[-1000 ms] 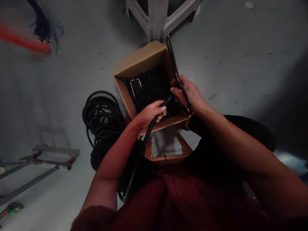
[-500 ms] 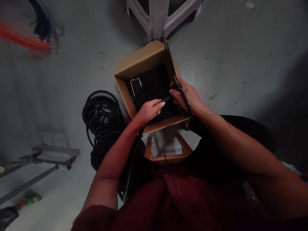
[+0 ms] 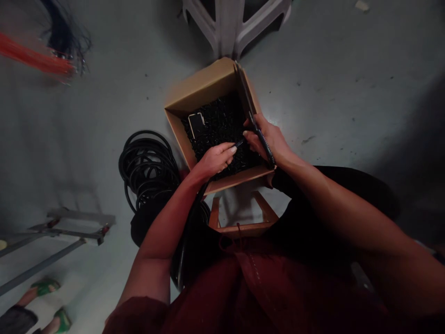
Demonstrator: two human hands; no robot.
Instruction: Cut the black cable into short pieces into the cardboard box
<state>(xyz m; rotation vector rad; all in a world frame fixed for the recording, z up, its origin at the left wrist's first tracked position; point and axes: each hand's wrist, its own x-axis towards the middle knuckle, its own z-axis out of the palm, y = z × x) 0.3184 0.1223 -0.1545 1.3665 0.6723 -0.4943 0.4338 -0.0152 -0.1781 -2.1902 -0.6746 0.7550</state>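
Observation:
My left hand (image 3: 216, 160) is closed round a black corrugated tube (image 3: 237, 144), whose short end pokes out toward my right hand. My right hand (image 3: 269, 139) grips the handles of long black scissors (image 3: 247, 99), whose blades point away over the box's right wall. Both hands hover over an open cardboard box (image 3: 205, 88) filled with several small black cut pieces (image 3: 222, 123). A phone (image 3: 196, 124) lies on the pieces at the box's left. The tube runs back under my left forearm toward my lap.
A coil of black tubing (image 3: 148, 167) lies on the grey floor left of the box. The box rests on a small wooden stool (image 3: 243, 218). A white plastic chair base (image 3: 232, 23) stands beyond it. Metal bars (image 3: 55, 232) lie at left; another person's feet in green sandals (image 3: 45, 301) show at bottom left.
My left hand has pulled back along the tube, leaving a shorter end exposed. The scissors have swung slightly left. Someone's sandalled feet have come into view at bottom left.

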